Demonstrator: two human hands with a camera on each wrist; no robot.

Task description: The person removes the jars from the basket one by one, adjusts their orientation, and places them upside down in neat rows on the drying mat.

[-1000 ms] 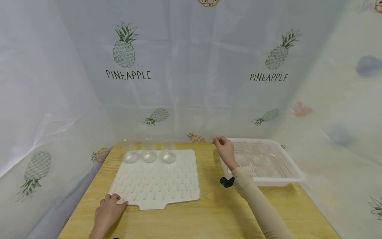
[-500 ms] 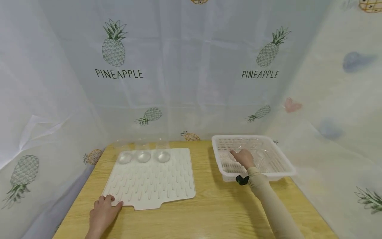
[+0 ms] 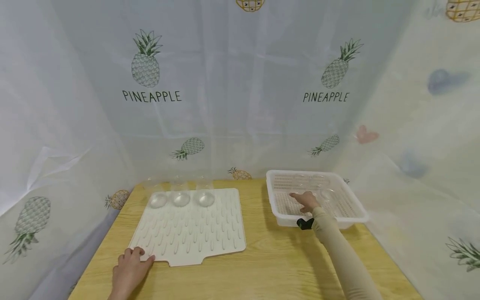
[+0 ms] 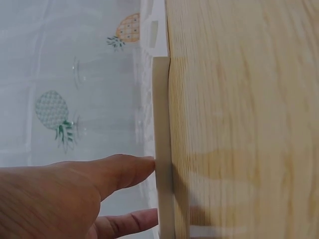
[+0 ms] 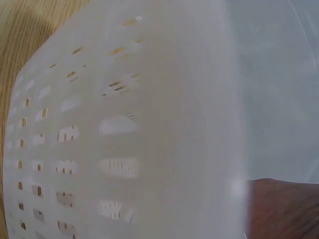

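A person's left hand (image 3: 129,268), between 7 and 8 o'clock in the view, touches the near-left corner of a white ridged mat (image 3: 195,237) on a wood-grain table (image 3: 277,262). Three clear vessels (image 3: 181,199) line the mat's far edge at 8 o'clock. At 4 o'clock, the right hand (image 3: 306,201), below a beige sleeve (image 3: 339,254), is at a white basket (image 3: 348,219) containing clear glassware (image 3: 327,195); its grip cannot be made out. Pineapple prints mark the backdrop (image 3: 240,112) at 10 and 2 o'clock.
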